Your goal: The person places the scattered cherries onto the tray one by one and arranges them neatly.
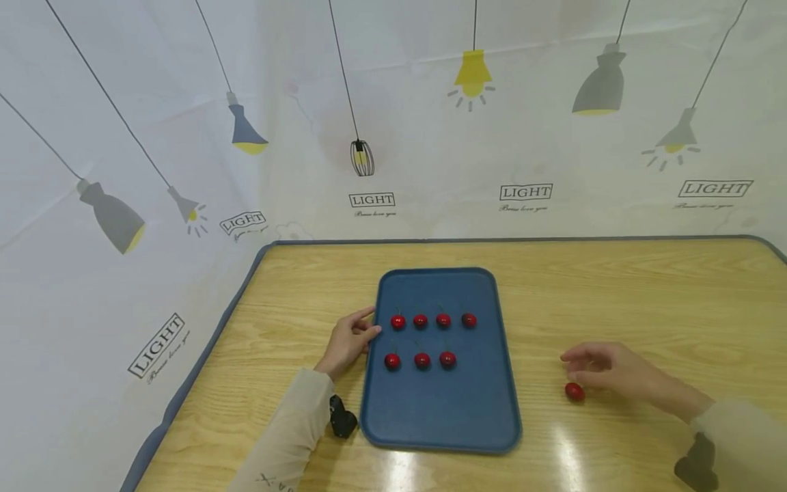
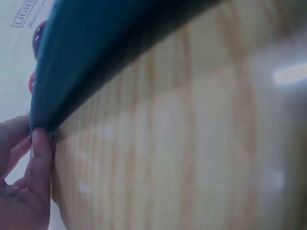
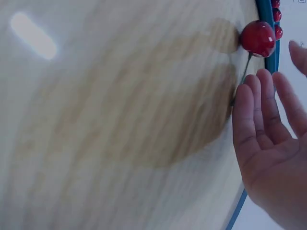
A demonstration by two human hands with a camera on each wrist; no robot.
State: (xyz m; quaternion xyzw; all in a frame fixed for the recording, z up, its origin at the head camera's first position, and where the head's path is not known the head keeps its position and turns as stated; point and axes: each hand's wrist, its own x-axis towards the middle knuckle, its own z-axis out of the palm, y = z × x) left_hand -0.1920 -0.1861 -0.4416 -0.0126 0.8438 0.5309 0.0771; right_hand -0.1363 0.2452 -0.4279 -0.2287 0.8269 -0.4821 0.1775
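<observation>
A blue tray [image 1: 440,417] lies on the wooden table, bearing two rows of red cherries: several in the far row, such as the leftmost cherry [image 1: 397,322], and three in the nearer row, ending at a cherry [image 1: 447,359]. My left hand [image 1: 349,342] pinches the tray's left rim between thumb and fingers; the left wrist view shows the fingertips [image 2: 42,139] at its edge. To the right of the tray, my right hand [image 1: 605,369] is beside a single cherry [image 1: 574,391] on the table. In the right wrist view its fingers are loosely extended, near that cherry's stem [image 3: 248,67].
The wooden table [image 1: 295,287] has a dark blue edge [image 1: 424,240]. Behind it and to the left hangs a white sheet [image 1: 424,137] printed with lamps and the word LIGHT. A dark device [image 1: 342,417] sits at the left wrist, another [image 1: 697,465] at the right.
</observation>
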